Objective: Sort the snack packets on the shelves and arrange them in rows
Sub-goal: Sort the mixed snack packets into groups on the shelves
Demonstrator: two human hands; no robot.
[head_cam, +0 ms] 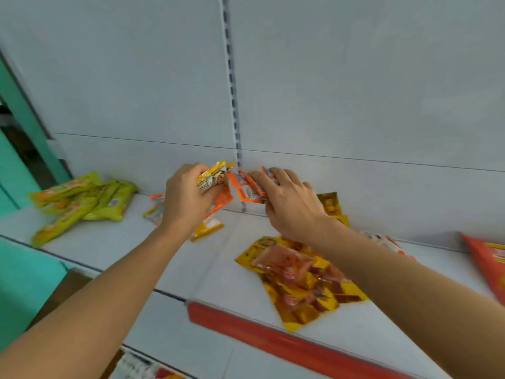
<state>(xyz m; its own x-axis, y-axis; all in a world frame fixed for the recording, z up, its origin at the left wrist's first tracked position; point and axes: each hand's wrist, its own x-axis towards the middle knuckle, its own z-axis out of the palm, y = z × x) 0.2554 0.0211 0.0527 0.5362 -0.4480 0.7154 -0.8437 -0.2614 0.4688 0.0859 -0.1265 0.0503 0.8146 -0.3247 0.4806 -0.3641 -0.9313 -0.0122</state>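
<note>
Two bare forearms, no sleeves, left hand (188, 198), right hand (292, 206)

hidden: left hand (188, 198) covers most of its yellow packets (214, 177) | right hand (289, 203) hides part of the orange packets (247, 187) | cut off: red packet (489, 258) at right edge | blurred: print unreadable on green-yellow pile (82, 199)

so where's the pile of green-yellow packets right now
In the head view, the green-yellow packets lie heaped at the shelf's far left, left of the left hand.
</note>
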